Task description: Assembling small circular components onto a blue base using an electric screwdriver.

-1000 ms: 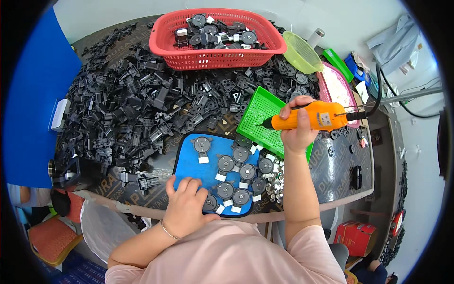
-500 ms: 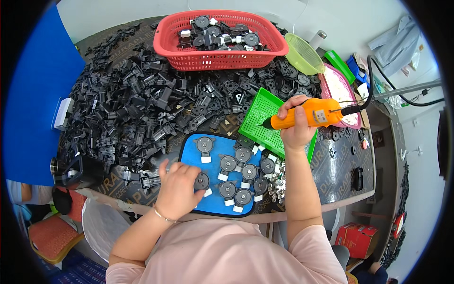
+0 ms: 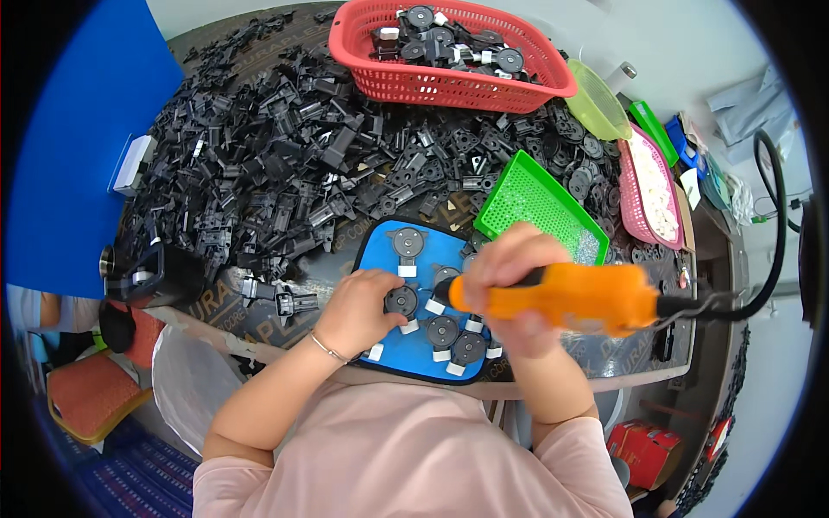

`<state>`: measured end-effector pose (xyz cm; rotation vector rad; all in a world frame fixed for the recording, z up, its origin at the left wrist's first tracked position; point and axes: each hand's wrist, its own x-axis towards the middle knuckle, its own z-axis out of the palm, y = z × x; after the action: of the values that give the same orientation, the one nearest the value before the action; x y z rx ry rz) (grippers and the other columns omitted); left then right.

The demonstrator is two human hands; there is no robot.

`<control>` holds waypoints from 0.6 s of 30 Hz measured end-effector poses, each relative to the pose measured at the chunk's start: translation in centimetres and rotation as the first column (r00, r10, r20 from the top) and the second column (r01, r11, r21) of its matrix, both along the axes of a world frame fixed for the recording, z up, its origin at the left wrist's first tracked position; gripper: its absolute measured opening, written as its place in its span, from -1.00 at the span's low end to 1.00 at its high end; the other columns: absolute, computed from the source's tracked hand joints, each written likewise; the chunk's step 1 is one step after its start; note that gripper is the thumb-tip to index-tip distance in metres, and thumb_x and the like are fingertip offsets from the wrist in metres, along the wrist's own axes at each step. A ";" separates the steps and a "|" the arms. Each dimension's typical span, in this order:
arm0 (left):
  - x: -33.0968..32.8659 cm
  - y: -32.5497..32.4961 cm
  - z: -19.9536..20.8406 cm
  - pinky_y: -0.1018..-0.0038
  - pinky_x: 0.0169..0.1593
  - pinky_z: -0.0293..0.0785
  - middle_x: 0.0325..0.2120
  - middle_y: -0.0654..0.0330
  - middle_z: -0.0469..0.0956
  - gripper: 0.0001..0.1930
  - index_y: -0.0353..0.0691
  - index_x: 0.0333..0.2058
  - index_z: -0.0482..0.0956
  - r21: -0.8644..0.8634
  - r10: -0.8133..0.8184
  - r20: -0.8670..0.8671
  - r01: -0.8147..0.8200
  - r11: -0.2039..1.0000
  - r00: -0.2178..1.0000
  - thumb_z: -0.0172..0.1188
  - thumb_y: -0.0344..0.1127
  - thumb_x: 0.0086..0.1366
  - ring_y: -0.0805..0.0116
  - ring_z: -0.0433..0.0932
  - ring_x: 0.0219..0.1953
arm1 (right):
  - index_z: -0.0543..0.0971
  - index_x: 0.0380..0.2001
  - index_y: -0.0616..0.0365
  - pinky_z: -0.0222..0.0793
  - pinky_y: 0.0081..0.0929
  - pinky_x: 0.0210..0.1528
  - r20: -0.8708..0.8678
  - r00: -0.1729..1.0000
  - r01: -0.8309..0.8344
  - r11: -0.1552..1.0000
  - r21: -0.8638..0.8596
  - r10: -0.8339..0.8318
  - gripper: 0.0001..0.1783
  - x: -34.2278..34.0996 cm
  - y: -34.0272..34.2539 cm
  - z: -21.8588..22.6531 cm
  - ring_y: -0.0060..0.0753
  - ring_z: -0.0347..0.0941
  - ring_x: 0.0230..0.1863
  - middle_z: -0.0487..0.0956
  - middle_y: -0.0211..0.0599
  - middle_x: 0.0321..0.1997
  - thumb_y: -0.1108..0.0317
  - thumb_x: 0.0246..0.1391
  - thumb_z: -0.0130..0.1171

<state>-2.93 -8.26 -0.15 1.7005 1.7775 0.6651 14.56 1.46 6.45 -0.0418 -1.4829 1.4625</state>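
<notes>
My right hand [image 3: 511,285] grips an orange electric screwdriver [image 3: 570,298], held level with its tip pointing left over the blue jig board [image 3: 427,363]. Several round black parts with white tabs [image 3: 407,243] sit in the jig. My left hand [image 3: 361,308] rests on the jig's left side, fingers on one round black part [image 3: 401,301]. The screwdriver's black cable [image 3: 768,259] runs off to the right.
A big heap of black plastic parts [image 3: 285,164] covers the table behind the jig. A red basket [image 3: 449,82] of assembled parts stands at the back. A green tray [image 3: 535,203], a yellow-green bowl [image 3: 596,108] and a pink basket [image 3: 652,186] lie right.
My right hand has brought the screwdriver down and left, from over the green tray to over the jig. My left hand slid up the jig's left side onto a round part.
</notes>
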 end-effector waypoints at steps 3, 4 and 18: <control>0.0 -0.1 -0.1 0.26 -0.04 0.39 -0.26 0.01 0.56 -0.54 -0.30 -0.22 0.57 -0.029 0.007 0.022 -0.007 1.000 1.000 0.42 -0.35 -0.18 0.01 0.50 -0.15 | 0.41 -0.27 0.19 0.39 -0.51 -0.43 0.144 0.987 -0.075 0.996 0.040 0.069 -0.62 -1.4 -0.8 -0.9 -0.43 0.41 -0.47 0.34 -0.25 -0.30 0.19 -0.01 0.28; 0.0 -0.1 -0.2 0.26 -0.04 0.39 -0.26 0.02 0.56 -0.54 -0.30 -0.22 0.57 -0.026 0.006 0.014 -0.005 1.000 1.000 0.42 -0.35 -0.18 0.01 0.50 -0.15 | 0.41 -0.27 0.20 0.39 -0.51 -0.43 0.190 0.981 -0.063 0.996 0.065 0.050 -0.63 -1.7 -0.9 -0.8 -0.44 0.41 -0.47 0.35 -0.25 -0.30 0.20 -0.01 0.28; -0.2 -0.2 -1.5 0.25 -0.05 0.38 -0.27 0.02 0.55 -0.56 -0.30 -0.24 0.57 0.027 -0.009 0.079 0.007 1.000 0.997 0.42 -0.36 -0.19 0.02 0.50 -0.16 | 0.45 -0.34 0.13 0.33 -0.57 -0.37 0.254 0.963 -0.147 0.964 0.223 0.088 -0.68 -3.4 0.1 -1.7 -0.49 0.40 -0.44 0.43 -0.36 -0.45 0.17 -0.04 0.29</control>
<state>-3.09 -8.44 -1.68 1.6749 1.7135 0.7448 11.15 1.53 4.76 0.0168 -1.8830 1.3994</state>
